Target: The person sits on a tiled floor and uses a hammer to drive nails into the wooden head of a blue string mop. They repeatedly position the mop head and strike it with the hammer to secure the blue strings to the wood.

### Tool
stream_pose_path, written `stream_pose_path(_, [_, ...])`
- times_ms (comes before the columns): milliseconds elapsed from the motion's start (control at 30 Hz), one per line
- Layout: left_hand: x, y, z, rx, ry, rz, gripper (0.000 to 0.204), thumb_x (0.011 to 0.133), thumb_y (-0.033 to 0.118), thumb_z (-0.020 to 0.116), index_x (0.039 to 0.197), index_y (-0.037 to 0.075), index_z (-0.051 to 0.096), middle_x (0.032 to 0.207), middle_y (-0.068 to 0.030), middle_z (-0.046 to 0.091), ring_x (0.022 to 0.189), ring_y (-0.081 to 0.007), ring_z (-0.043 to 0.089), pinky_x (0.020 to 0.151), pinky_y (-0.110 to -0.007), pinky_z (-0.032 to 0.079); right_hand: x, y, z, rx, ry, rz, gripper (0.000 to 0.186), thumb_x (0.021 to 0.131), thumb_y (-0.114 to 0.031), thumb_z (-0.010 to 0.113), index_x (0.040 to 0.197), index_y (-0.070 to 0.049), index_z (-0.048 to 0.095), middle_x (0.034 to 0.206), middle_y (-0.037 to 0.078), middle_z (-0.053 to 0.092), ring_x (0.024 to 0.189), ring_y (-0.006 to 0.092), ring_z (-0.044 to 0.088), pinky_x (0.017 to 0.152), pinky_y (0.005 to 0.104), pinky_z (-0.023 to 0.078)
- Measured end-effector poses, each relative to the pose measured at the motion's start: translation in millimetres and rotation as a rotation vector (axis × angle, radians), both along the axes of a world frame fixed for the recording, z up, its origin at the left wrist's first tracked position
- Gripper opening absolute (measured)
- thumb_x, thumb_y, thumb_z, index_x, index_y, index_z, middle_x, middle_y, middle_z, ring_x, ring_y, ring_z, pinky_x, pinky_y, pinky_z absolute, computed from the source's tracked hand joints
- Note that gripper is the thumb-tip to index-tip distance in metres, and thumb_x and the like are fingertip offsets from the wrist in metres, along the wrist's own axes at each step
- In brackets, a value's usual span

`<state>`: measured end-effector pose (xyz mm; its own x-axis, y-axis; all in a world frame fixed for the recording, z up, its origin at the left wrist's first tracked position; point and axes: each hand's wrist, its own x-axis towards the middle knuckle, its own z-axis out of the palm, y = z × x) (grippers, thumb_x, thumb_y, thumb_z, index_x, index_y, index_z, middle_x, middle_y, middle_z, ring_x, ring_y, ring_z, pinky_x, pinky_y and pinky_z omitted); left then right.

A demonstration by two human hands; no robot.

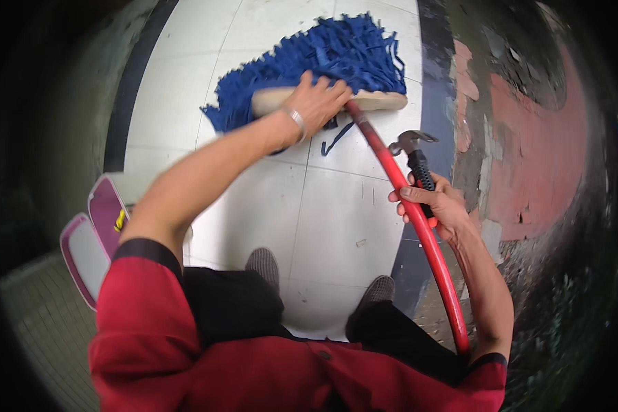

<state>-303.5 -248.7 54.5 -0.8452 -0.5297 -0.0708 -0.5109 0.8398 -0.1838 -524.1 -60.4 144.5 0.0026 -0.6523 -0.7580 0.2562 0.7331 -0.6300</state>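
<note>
A mop head (381, 101) with a pale wooden board and blue fabric strips lies on the tiles, its red handle (426, 233) running toward my lower right. My left hand (309, 106) grips the mop head where the handle meets it; its fingertips rest on the board and strips. My right hand (436, 202) is closed round both the red handle and a hammer (412, 144) with a black-and-red grip. The hammer stands beside the handle, head upward. Just below the board, a loose dark strip (333, 143) hangs over the floor.
An open pink plastic box (72, 247) with something yellow in it sits at the left. My shoes (262, 264) stand on white tiles (336, 226) edged by dark bands. Rough ground with red patches (529, 172) lies to the right, grey ground to the left.
</note>
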Motion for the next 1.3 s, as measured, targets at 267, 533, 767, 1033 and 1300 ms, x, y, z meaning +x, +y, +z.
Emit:
stream_pose_path(267, [-78.7, -84.0, 111.6, 0.031, -0.344, -0.16, 0.032, 0.076, 0.023, 0.077, 0.107, 0.024, 0.076, 0.112, -0.001, 0.074, 0.105, -0.0246, 0.069, 0.086, -0.041, 0.056, -11.8, -20.2, 49.7, -0.017, 0.017, 0.012, 0.028, 0.088, -0.01, 0.072, 0.105, 0.001, 0.053, 0.08, 0.015, 0.067, 0.055, 0.0172, 0.065, 0.048, 0.0267, 0.058])
stream_pose_path(533, [-44.6, -83.5, 65.0, -0.06, -0.083, -0.105, 0.039, 0.078, 0.024, 0.075, 0.116, 0.023, 0.069, 0.112, -0.0057, 0.071, 0.107, -0.0276, 0.067, 0.086, -0.041, 0.053, -5.9, -13.0, 44.7, -0.16, 0.254, 0.13, 0.029, 0.088, -0.004, 0.073, 0.106, 0.002, 0.051, 0.078, 0.013, 0.066, 0.056, 0.0158, 0.064, 0.047, 0.028, 0.054])
stream_pose_path(767, [30.9, 26.7, -15.1, 0.254, -0.054, 0.018, 0.093, 0.072, 0.023, 0.08, 0.153, 0.018, 0.034, 0.133, -0.0137, 0.052, 0.111, -0.0304, 0.054, 0.088, -0.038, 0.049, -7.4, 52.3, -17.7, -0.132, 0.588, 0.377, 0.033, 0.084, -0.007, 0.078, 0.103, 0.001, 0.051, 0.068, 0.006, 0.06, 0.056, 0.0152, 0.062, 0.051, 0.0308, 0.049])
stream_pose_path(1033, [31.8, 41.8, -24.4, 0.471, 0.581, -0.163, 0.046, 0.072, 0.016, 0.074, 0.117, 0.01, 0.063, 0.111, -0.0107, 0.057, 0.107, -0.0277, 0.053, 0.089, -0.042, 0.046, 5.0, 136.7, -117.7, -0.123, 0.772, 0.343, 0.034, 0.082, -0.011, 0.076, 0.101, 0.0, 0.051, 0.06, 0.015, 0.055, 0.055, 0.0302, 0.059, 0.056, 0.039, 0.046])
stream_pose_path(1300, [-0.3, -12.6, -60.9, 0.426, 0.444, -0.527, 0.031, 0.075, 0.004, 0.068, 0.105, 0.013, 0.065, 0.114, -0.003, 0.063, 0.116, -0.0237, 0.054, 0.1, -0.039, 0.04, 32.1, 151.1, -128.8, -0.085, 0.688, 0.359, 0.035, 0.083, -0.012, 0.073, 0.106, -0.001, 0.049, 0.057, 0.017, 0.054, 0.055, 0.0369, 0.061, 0.057, 0.0441, 0.047])
